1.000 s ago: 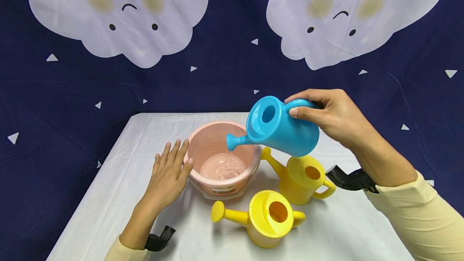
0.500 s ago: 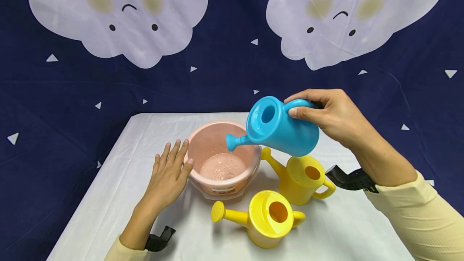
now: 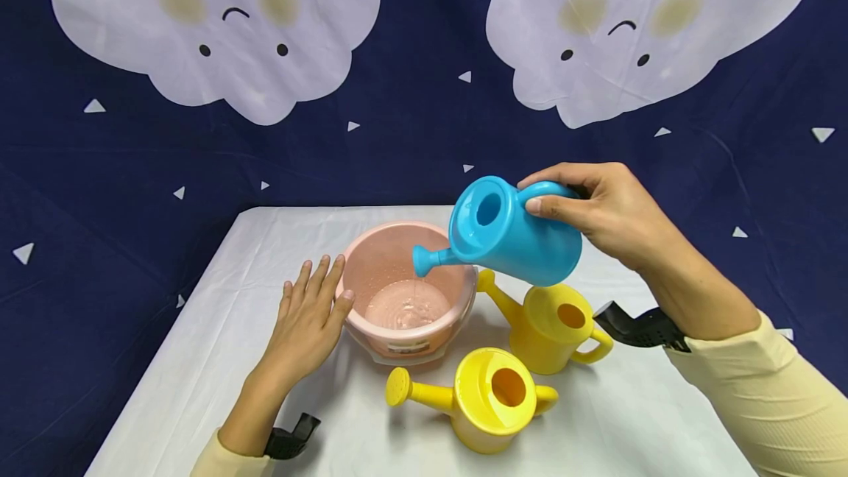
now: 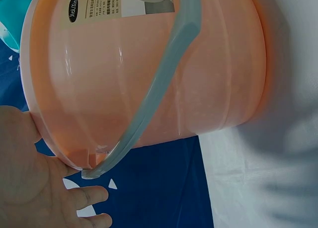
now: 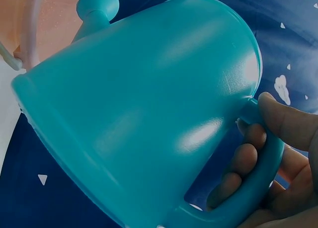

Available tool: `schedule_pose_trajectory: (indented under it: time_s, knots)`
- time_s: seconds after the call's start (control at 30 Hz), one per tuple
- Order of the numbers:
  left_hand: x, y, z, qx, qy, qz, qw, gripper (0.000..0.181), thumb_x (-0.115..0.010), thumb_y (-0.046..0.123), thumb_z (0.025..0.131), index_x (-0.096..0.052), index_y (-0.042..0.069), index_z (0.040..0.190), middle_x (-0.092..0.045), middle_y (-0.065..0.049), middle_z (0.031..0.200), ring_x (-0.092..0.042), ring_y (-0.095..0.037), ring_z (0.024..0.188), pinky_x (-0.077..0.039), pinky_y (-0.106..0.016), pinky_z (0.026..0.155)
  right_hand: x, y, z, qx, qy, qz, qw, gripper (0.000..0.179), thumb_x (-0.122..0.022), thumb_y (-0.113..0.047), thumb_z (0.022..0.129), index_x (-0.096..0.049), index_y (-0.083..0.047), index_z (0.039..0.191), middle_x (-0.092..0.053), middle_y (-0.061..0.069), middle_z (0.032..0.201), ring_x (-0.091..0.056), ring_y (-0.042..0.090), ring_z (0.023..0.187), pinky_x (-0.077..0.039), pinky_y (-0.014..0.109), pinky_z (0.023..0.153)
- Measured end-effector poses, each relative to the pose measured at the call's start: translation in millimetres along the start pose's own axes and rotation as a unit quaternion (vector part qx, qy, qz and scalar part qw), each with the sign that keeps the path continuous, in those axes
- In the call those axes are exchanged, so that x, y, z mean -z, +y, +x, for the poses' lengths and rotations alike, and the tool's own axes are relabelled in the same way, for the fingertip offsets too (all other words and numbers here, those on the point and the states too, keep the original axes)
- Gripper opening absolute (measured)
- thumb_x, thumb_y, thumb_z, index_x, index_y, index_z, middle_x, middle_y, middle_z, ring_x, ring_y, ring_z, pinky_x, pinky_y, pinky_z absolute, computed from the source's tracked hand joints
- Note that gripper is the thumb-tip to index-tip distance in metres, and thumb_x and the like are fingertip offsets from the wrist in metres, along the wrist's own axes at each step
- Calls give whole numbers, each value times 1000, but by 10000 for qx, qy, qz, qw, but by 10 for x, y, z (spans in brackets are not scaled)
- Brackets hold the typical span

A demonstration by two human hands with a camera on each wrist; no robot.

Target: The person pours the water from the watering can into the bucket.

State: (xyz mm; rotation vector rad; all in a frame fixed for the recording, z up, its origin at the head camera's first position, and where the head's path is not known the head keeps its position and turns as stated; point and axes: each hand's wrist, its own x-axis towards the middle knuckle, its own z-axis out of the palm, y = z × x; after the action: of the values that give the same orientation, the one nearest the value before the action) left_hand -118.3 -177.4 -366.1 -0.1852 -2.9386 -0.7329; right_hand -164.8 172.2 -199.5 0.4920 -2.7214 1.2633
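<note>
A blue watering can (image 3: 530, 241) is tilted with its spout over a pink bucket (image 3: 407, 331), and a thin trickle falls from the spout. My right hand (image 3: 606, 216) grips the can's handle; in the right wrist view the fingers curl round that handle (image 5: 271, 163). Clear water (image 3: 404, 305) lies in the bottom of the bucket, its surface rippled. Against the bucket's left rim rests my left hand (image 3: 308, 330), fingers straight and spread. The left wrist view shows its thumb and fingers touching the rim, near the grey carrying handle (image 4: 149, 101).
Two yellow watering cans stand upright on the white-covered table (image 3: 199, 359): a front can (image 3: 486, 429) before the bucket and a rear can (image 3: 543, 348) to its right, beneath the blue one. A dark blue cloth with clouds (image 3: 424, 146) hangs behind.
The stream from the blue can's spout has thinned to a trickle, and the splashing in the bucket has lessened. Both hands stay almost where they were.
</note>
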Motion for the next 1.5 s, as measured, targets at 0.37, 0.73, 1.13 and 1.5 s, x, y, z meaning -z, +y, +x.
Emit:
schedule_pose_trajectory:
  time_s: [0.37,0.73,1.13,1.5]
  knots:
    - [-1,5,8,-13,36,36,10000,59,-22,51,101,-13,26,153,-13,-12,160,1,-35,148,1,-61,115,1,-5,7,42,-4,0,10000,28,-71,-33,84,-71,-21,109,-71,-6,99,-62,12,92,-49,19,80]
    - [-8,5,12,-20,10,68,10000,59,-22,51,101,-13,25,153,-14,-12,160,1,-35,148,2,-62,115,-12,-13,1,-13,-35,-26,10000,28,-71,-34,84,-71,-21,108,-71,-5,101,-62,12,92,-50,21,81]
    - [-9,-1,5,-9,12,45,10000,60,-22,52,101,-13,24,153,-14,-13,159,1,-36,148,1,-62,114,-14,-9,-2,-59,-57,-62,9999,28,-70,-36,84,-71,-22,108,-71,-3,103,-61,13,94,-49,28,85]
    - [-4,-7,7,9,-9,22,10000,60,-22,52,100,-12,25,153,-12,-13,160,2,-35,148,2,-62,115,-13,-25,5,-51,-64,-67,9999,27,-71,-36,84,-72,-23,107,-71,-3,102,-61,12,93,-49,24,84]
